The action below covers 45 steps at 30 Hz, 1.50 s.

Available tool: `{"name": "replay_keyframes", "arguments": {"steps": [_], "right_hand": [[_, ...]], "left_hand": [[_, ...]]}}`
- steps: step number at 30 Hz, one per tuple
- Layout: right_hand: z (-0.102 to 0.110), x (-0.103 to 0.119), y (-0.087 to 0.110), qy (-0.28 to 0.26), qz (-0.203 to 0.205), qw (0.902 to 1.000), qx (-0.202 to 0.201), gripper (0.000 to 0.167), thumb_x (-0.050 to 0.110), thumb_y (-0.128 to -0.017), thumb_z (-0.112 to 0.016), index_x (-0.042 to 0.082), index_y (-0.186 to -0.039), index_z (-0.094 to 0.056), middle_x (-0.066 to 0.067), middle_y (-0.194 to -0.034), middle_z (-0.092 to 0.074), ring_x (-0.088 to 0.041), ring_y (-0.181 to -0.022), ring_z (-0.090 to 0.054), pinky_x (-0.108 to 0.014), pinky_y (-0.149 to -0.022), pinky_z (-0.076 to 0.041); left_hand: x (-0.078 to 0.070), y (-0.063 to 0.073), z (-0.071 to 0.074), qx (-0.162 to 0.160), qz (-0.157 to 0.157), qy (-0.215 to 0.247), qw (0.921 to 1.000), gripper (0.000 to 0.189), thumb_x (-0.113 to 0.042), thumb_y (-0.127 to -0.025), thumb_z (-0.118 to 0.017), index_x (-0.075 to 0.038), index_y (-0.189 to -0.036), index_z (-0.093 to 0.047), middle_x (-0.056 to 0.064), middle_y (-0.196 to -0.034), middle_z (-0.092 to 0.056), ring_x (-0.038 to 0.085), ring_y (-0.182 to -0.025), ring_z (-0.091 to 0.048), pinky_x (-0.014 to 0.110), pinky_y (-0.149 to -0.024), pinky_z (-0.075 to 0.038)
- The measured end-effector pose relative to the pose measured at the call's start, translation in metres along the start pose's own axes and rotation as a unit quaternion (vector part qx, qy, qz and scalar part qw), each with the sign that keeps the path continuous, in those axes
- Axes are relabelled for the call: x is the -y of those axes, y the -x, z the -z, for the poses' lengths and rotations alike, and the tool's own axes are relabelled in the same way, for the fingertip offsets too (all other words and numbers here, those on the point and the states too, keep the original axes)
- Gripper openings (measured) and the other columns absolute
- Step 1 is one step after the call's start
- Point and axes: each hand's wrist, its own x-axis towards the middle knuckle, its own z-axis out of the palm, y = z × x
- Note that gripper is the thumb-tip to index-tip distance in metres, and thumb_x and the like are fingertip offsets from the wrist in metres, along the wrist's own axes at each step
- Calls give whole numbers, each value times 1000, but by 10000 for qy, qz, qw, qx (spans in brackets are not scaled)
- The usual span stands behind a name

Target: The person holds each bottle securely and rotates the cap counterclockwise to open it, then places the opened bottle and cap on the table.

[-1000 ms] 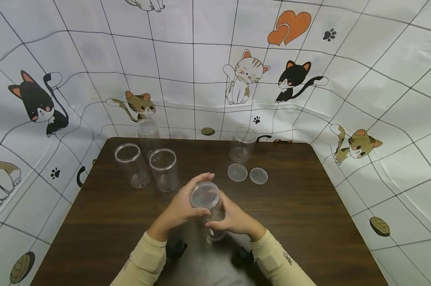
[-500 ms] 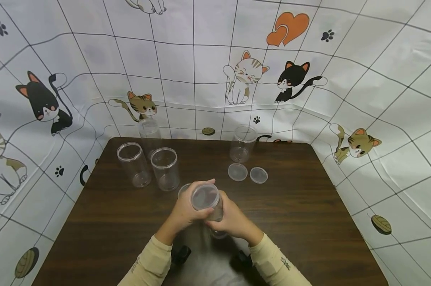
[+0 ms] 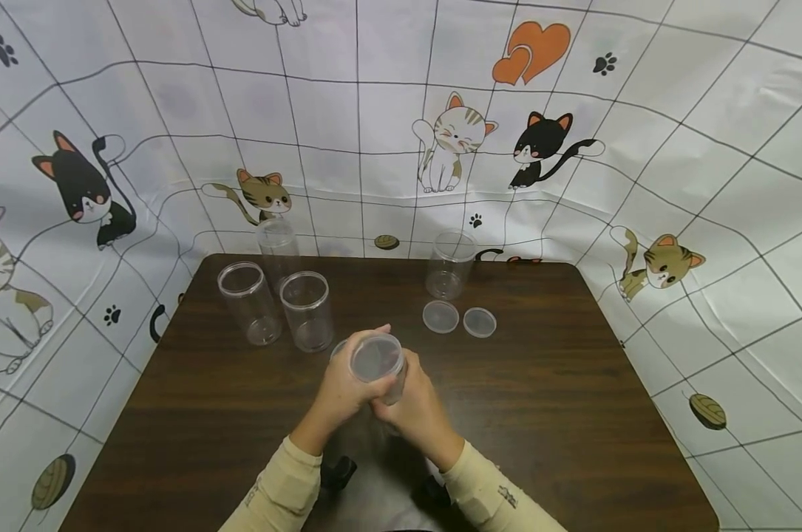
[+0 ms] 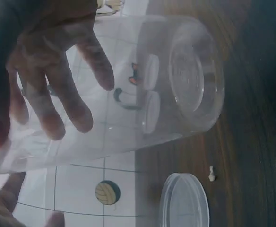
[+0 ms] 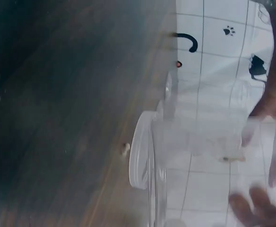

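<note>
Both hands hold one clear plastic jar (image 3: 394,391) near the middle of the table, and it leans slightly. Its top is covered by a frosted lid (image 3: 377,357). My left hand (image 3: 346,388) wraps the far left side near the lid, thumb across the front. From the right, my right hand (image 3: 417,410) grips the jar lower down, close under the left thumb. In the left wrist view the jar's round base (image 4: 194,78) tips toward the table, fingers spread along the wall. A loose lid (image 4: 185,203) lies on the table beyond the jar, mostly hidden by my left hand in the head view.
Three clear jars, a front-left one (image 3: 250,303), a nearer one (image 3: 307,310) and a rear one (image 3: 278,251), stand at the back left. Another jar (image 3: 450,266) is at the back right, with two flat lids (image 3: 440,317) before it. A cat-print curtain (image 3: 374,111) surrounds the table (image 3: 540,384).
The right hand has shifted left and turned further around the jar. The held jar has moved slightly up and left. The lid behind the left hand has come partly into view.
</note>
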Motion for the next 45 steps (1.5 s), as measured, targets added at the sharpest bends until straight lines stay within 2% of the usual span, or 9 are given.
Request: {"name": "replay_keyframes", "arguments": {"steps": [6, 11, 16, 23, 28, 33, 38, 42, 45], "right_hand": [[-20, 14, -5, 892, -121, 9936, -684, 83, 28, -72, -91, -3, -133, -43, -17, -116, -62, -31, -101, -65, -49, -85, -55], [-15, 3, -2, -408, 81, 9991, 22, 88, 14, -80, -87, -5, -143, -30, -24, -134, -50, -34, -119, -55, -51, -98, -49], [0, -15, 0, -1976, 312, 9734, 1117, 92, 5, -86, -81, 1, -155, -20, -20, -153, -35, -34, -140, -40, -50, -112, -39], [16, -30, -4, -2447, 292, 9498, 1926, 87, 12, -90, -79, 9, -156, -23, -12, -149, -44, -26, -132, -51, -35, -106, -46], [33, -31, -9, -2893, 426, 9201, 2605, 88, 18, -91, -78, 9, -157, -20, -16, -149, -43, -27, -130, -54, -37, -105, -47], [38, -34, -15, -3017, 575, 9037, 2982, 87, 21, -90, -78, 13, -158, -23, -13, -149, -42, -26, -130, -52, -39, -104, -46], [29, -33, -15, -2720, 484, 9287, 2476, 92, 17, -88, -80, 16, -158, -20, -11, -148, -42, -26, -129, -52, -39, -104, -46], [13, -23, -11, -1661, 409, 9759, 1352, 95, 16, -86, -83, 6, -156, -19, -16, -149, -38, -30, -136, -46, -47, -110, -41], [-3, -13, -7, -364, 308, 9982, 372, 93, 19, -84, -86, -2, -151, -24, -19, -141, -42, -32, -124, -54, -47, -102, -48]], "left_hand": [[-5, 0, -7, -1171, 205, -402, 9921, 70, -25, -77, -89, -10, -136, -55, 2, -139, -62, 25, -114, -60, 49, -93, -49], [-6, 2, -14, -1446, 599, -765, 9847, 73, -35, -76, -89, -7, -134, -55, 8, -125, -65, 26, -105, -61, 50, -88, -52], [-6, 7, -11, -874, 934, -765, 9888, 81, -40, -77, -89, -6, -139, -51, 12, -126, -62, 31, -110, -60, 48, -89, -52], [-8, 5, 16, 618, 625, -162, 9960, 108, -56, -75, -85, -10, -157, -31, 14, -154, -43, 36, -133, -47, 55, -105, -43], [-6, -2, 40, 1752, 124, 435, 9835, 104, -54, -84, -78, -4, -159, -25, 18, -162, -30, 38, -146, -33, 61, -113, -31], [-5, -8, 49, 2358, -169, 696, 9692, 79, -35, -92, -77, -6, -155, -38, 14, -154, -44, 30, -138, -46, 53, -111, -39], [-2, -6, 42, 1919, 32, 630, 9794, 73, -29, -91, -79, -7, -150, -44, 14, -143, -53, 31, -129, -55, 46, -105, -46], [3, -3, 18, 615, 429, 508, 9959, 73, -25, -87, -83, -5, -143, -41, 16, -139, -55, 35, -124, -56, 54, -102, -46], [6, -2, -1, -473, 562, 484, 9961, 71, -19, -82, -87, -4, -135, -41, 16, -135, -58, 29, -120, -57, 51, -103, -43]]}}
